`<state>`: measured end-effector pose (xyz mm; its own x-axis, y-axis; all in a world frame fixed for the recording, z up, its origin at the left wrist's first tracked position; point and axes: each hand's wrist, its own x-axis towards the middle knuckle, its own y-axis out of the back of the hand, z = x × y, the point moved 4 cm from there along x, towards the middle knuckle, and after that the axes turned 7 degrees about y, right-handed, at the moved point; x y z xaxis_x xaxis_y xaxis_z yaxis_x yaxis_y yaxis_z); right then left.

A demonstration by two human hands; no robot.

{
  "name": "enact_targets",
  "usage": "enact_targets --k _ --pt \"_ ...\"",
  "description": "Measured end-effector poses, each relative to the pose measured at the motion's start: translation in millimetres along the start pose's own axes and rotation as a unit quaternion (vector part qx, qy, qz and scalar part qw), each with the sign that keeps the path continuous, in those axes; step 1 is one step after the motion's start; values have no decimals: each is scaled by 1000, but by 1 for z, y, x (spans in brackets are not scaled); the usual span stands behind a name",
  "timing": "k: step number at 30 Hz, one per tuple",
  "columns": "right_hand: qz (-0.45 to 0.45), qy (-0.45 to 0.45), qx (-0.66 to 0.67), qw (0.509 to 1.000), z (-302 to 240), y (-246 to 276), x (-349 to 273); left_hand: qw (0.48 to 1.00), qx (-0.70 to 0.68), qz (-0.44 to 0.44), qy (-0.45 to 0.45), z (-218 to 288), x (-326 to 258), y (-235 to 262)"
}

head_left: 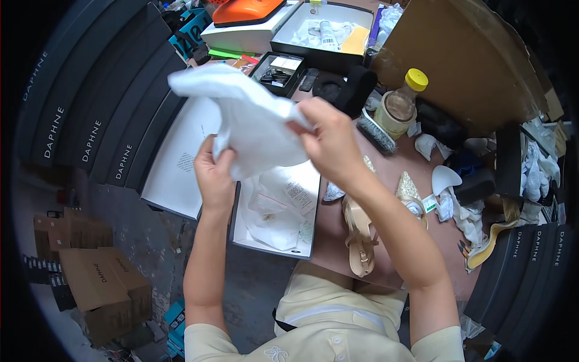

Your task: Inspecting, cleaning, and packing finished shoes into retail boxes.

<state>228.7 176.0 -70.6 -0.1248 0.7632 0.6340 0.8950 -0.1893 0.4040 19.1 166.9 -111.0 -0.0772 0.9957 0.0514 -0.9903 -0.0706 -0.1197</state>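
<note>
Here, left hand pinches lower edge of white cloth bag | right hand grips its right side | bag held up above open shoe box | beige sandals on brown table just right of box

I hold a cloth bag above an open shoebox; its lid lies left, sandals right, a bottle behind them.
</note>
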Motion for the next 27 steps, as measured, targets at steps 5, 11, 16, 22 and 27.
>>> enact_targets --k 5,11,16,22,27 --pt "64 -151 313 935 4 14 4 976 -81 179 -89 26 -2 27" --pt "-322 -123 -45 938 14 -72 -14 928 -244 280 -26 72 -29 40" --pt "-386 -180 -80 901 -12 -136 -31 938 -21 301 -171 61 -46 57" --pt "-117 -164 441 875 -1 -77 1 956 158 139 -204 68 -63 46" --pt "-50 -341 575 742 -28 -57 1 961 235 -13 -147 70 -45 8"
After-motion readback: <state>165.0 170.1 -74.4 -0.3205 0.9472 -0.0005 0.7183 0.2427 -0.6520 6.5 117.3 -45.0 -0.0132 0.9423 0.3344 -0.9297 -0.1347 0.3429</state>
